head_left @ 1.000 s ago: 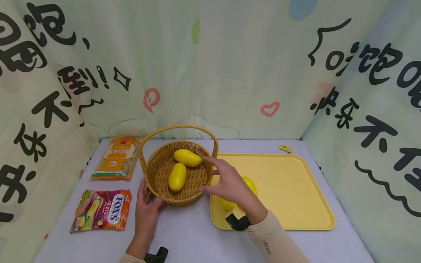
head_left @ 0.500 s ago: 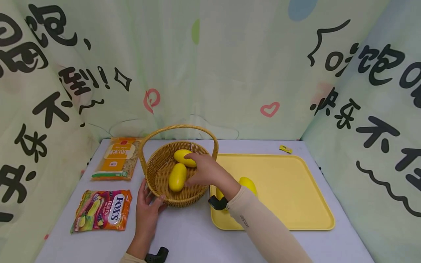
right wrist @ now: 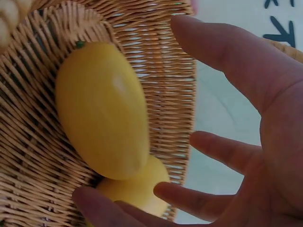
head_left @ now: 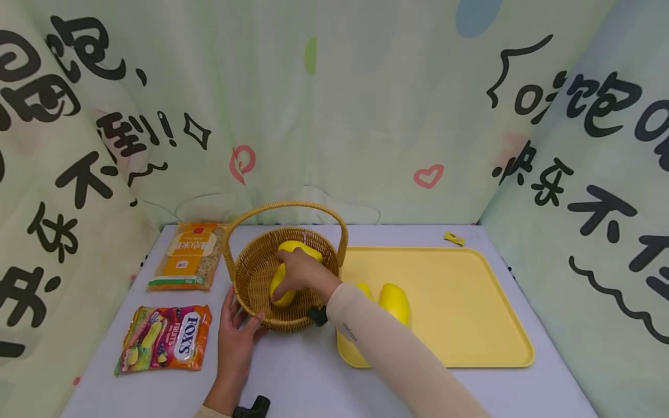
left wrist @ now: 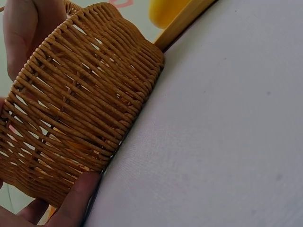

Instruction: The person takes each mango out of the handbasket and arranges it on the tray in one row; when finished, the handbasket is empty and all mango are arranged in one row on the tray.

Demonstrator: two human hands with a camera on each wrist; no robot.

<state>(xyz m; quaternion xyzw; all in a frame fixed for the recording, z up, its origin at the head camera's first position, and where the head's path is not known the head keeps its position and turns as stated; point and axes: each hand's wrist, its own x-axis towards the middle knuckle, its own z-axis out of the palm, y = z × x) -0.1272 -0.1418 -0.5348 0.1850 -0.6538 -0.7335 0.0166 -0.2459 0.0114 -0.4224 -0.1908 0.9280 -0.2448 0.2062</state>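
A brown wicker basket (head_left: 253,290) with a raised hoop handle holds two yellow mangoes. The near mango (head_left: 284,299) lies partly hidden under my right hand (head_left: 303,270), which reaches down inside the basket. Just beyond it lies the other mango (head_left: 309,249). The right wrist view shows that hand's fingers spread beside the mangoes (right wrist: 102,111), with a gap to the nearer one. My left hand (head_left: 237,334) grips the basket at its near left side, the thumb by the rim. In the left wrist view, fingers (left wrist: 78,196) press against the woven wall low down.
A yellow tray (head_left: 460,307) lies right of the basket, bearing mangoes (head_left: 394,302) partly covered by my right sleeve. To the left lie an orange grain bag (head_left: 185,255) and a FOX'S candy bag (head_left: 164,338). A small yellow packet (head_left: 454,238) sits behind the tray.
My right hand has moved left from the basket's right rim, down over the mangoes inside. The left hand stays at the basket, and the mangoes lie where they were.
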